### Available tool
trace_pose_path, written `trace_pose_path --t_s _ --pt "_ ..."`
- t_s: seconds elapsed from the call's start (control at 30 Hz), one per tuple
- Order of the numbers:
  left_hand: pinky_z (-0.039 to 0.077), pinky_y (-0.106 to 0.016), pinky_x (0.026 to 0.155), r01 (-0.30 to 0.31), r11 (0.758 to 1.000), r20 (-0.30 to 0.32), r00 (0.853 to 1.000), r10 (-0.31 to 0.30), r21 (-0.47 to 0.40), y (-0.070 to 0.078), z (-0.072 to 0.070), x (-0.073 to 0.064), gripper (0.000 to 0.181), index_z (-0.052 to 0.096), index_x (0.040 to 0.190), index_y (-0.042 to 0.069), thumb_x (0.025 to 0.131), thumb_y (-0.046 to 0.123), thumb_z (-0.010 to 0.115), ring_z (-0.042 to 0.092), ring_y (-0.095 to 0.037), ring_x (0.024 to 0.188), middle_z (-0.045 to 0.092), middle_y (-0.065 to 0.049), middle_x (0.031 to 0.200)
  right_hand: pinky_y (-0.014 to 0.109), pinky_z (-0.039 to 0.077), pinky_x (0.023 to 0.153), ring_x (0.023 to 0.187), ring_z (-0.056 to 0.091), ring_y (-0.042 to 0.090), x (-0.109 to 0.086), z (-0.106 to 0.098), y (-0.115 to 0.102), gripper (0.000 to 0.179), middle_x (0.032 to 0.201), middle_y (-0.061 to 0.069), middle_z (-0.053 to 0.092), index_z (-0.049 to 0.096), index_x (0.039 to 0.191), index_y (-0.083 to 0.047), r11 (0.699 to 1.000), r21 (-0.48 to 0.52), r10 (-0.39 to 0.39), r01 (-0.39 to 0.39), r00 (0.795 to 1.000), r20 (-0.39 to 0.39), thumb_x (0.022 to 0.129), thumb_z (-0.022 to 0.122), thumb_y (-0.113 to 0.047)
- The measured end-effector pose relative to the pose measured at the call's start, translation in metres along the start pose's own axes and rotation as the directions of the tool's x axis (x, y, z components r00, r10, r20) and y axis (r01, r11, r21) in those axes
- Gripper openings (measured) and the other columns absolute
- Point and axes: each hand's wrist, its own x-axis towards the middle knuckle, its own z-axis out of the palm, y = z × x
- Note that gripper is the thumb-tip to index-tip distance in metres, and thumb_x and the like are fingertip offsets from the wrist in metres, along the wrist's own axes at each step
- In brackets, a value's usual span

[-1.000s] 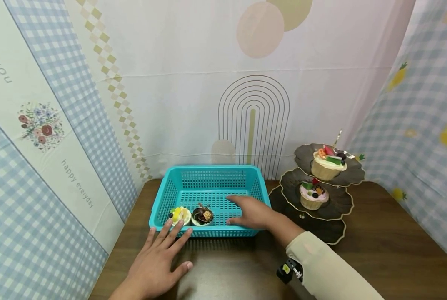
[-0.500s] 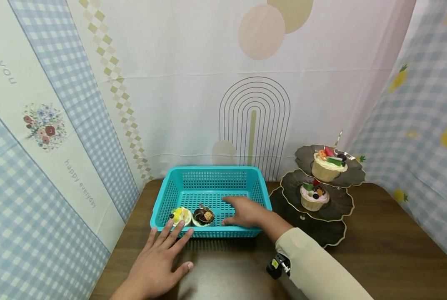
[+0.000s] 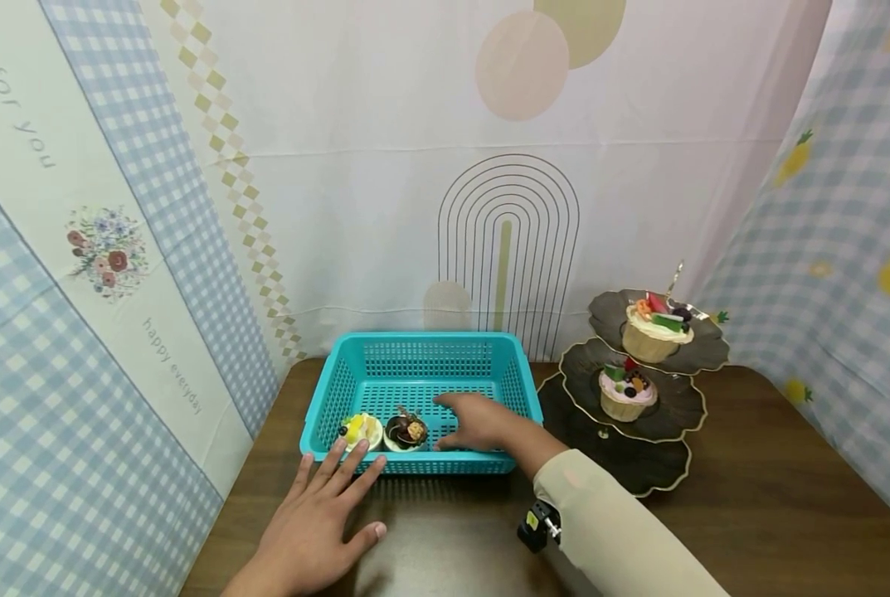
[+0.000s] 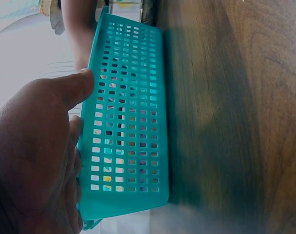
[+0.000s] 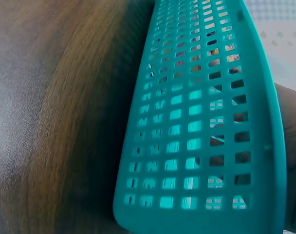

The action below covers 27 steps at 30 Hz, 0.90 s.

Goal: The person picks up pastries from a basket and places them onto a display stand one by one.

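A turquoise plastic basket with a perforated wall sits on the table. Inside it at the front left are two cupcakes side by side: one with yellow fruit topping, the other a chocolate-topped cupcake. My right hand reaches over the basket's right front into it, thumb and fingers spread apart, just right of the chocolate cupcake with a gap between. My left hand lies with fingers outspread, fingertips at the front rim below the fruit cupcake. In the left wrist view its thumb is right at the rim.
Right of the basket stands a three-tier dark stand with gold scalloped edges. Its top tier bears a fruit cupcake, its middle tier a pink-cream cupcake. Printed cloths hang behind and at both sides of the wooden table.
My right hand has moved left inside the basket, closer to the chocolate cupcake, its forearm following. My left hand has stayed at the front rim. The head view has shifted slightly.
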Motion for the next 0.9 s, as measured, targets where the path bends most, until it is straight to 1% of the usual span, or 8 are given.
trace_pose_path --t_s 0.1,0.3,0.47,0.67,0.9 --pt "0.005 -0.056 0.11 0.004 1.0 0.009 1.0 -0.004 0.001 -0.001 0.0 0.0 0.074 0.021 0.15 0.035 0.087 0.073 0.03 0.004 -0.022 0.142 0.007 0.009 0.157 0.041 0.041 0.098 0.123 0.047 0.024 0.004 0.002 -0.003 0.075 0.137 0.005 0.049 0.043 0.141 -0.013 1.0 -0.013 0.005 -0.005 1.0 0.009 0.08 0.072 -0.044" --pt "0.005 -0.057 0.11 0.003 1.0 0.03 1.0 -0.003 0.014 -0.001 -0.001 0.0 0.075 0.018 0.15 0.036 0.087 0.074 0.029 0.001 -0.022 0.142 0.007 0.009 0.157 0.04 0.041 0.099 0.124 0.046 0.024 0.012 0.006 -0.008 0.076 0.138 0.005 0.048 0.044 0.141 -0.012 1.0 -0.012 0.021 -0.021 0.999 0.032 0.079 0.074 -0.044" --pt "0.005 -0.056 0.11 -0.003 1.0 0.015 1.0 0.003 0.017 -0.002 -0.001 0.0 0.075 0.019 0.15 0.036 0.087 0.074 0.03 -0.001 -0.021 0.142 0.005 0.01 0.157 0.039 0.041 0.098 0.123 0.046 0.023 0.02 0.01 -0.012 0.075 0.138 0.003 0.048 0.045 0.14 -0.011 1.0 -0.003 0.028 -0.028 0.998 0.055 0.078 0.075 -0.042" --pt "0.005 -0.056 0.11 -0.013 1.0 -0.007 1.0 0.013 0.009 -0.001 -0.001 -0.001 0.074 0.02 0.15 0.036 0.087 0.073 0.031 0.0 -0.02 0.142 0.003 0.012 0.156 0.037 0.044 0.096 0.12 0.05 0.021 0.027 0.017 -0.015 0.072 0.134 0.003 0.052 0.049 0.137 -0.012 1.0 -0.021 0.02 -0.019 0.998 0.053 0.077 0.077 -0.04" --pt "0.004 -0.056 0.11 -0.01 1.0 0.012 1.0 0.01 0.0 -0.001 -0.002 0.0 0.074 0.018 0.15 0.036 0.087 0.073 0.03 0.001 -0.022 0.142 0.001 0.012 0.156 0.036 0.043 0.096 0.119 0.05 0.022 0.03 0.019 -0.018 0.07 0.132 0.004 0.053 0.05 0.135 -0.01 0.999 -0.016 0.029 -0.028 0.998 0.051 0.076 0.078 -0.037"
